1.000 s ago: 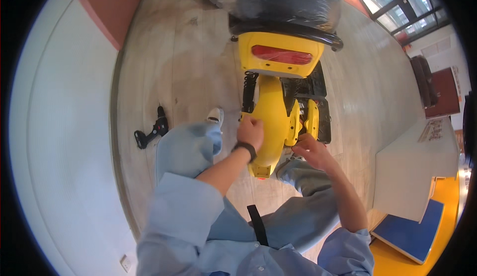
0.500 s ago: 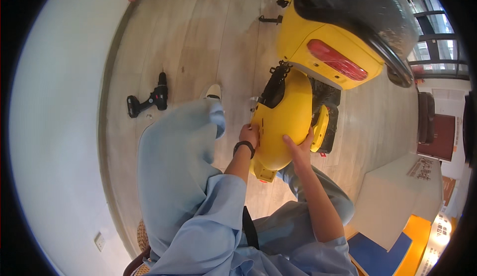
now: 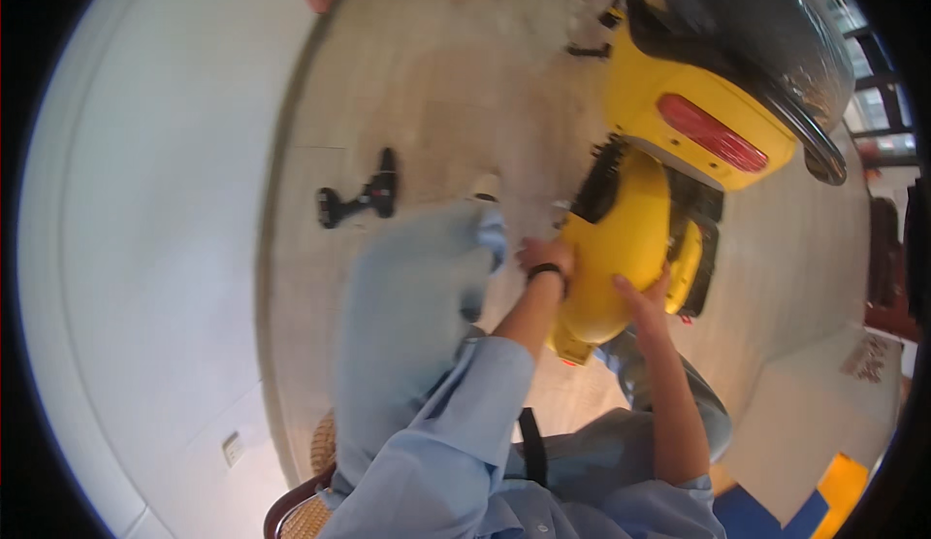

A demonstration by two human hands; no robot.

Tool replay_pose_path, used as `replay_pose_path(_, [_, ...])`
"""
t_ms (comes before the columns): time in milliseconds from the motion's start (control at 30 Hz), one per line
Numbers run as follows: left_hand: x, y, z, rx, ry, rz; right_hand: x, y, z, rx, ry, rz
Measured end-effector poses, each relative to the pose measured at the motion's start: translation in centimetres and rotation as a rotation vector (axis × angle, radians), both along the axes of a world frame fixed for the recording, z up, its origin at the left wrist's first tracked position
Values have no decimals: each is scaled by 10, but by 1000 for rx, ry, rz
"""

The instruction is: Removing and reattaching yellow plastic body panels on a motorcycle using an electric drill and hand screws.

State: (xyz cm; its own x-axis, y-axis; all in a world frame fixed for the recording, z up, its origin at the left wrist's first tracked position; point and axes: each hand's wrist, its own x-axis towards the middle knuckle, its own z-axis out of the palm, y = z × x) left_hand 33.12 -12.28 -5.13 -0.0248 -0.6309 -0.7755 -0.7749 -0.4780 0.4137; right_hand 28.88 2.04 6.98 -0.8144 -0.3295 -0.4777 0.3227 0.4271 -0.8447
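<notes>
A rounded yellow shell (image 3: 621, 248), like a scooter's rear fender, stands between my knees. My right hand (image 3: 652, 308) grips its right side, thumb on top and fingers reaching down over the edge. At the left side of the shell is my left hand (image 3: 548, 256), wearing a black wristband. Motion smears its fingers, and I cannot tell whether they hold anything. Beyond the shell is the larger yellow body (image 3: 698, 127) with a long red light (image 3: 713, 133). A smaller yellow piece (image 3: 687, 256) sits beside the shell on the right, over black parts.
A black cordless drill (image 3: 364, 193) lies on the wooden floor to my left, near the white wall (image 3: 165, 199). A dark, clear-wrapped cover (image 3: 766, 34) tops the yellow body at the far right. A white counter (image 3: 810, 413) stands at the near right.
The whole view has shifted, so everything appears farther right. My left hand has moved slightly outward along the shell's left side; my right hand keeps its hold.
</notes>
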Motion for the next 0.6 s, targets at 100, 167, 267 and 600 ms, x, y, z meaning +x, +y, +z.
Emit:
replay_pose_path(100, [-17, -32, 97, -181, 383, -163, -9, 16, -10, 3, 5, -28])
replay_pose_path(167, [-7, -32, 146, -220, 660, -169, -16, 21, -9, 59, 1, -76])
replay_pose_path(267, [32, -41, 214, 339, 884, -389, -29, 47, -15, 103, 264, -34])
replay_pose_path(600, [246, -300, 12, -881, 371, -399, -6, 81, 19, 101, 89, -19])
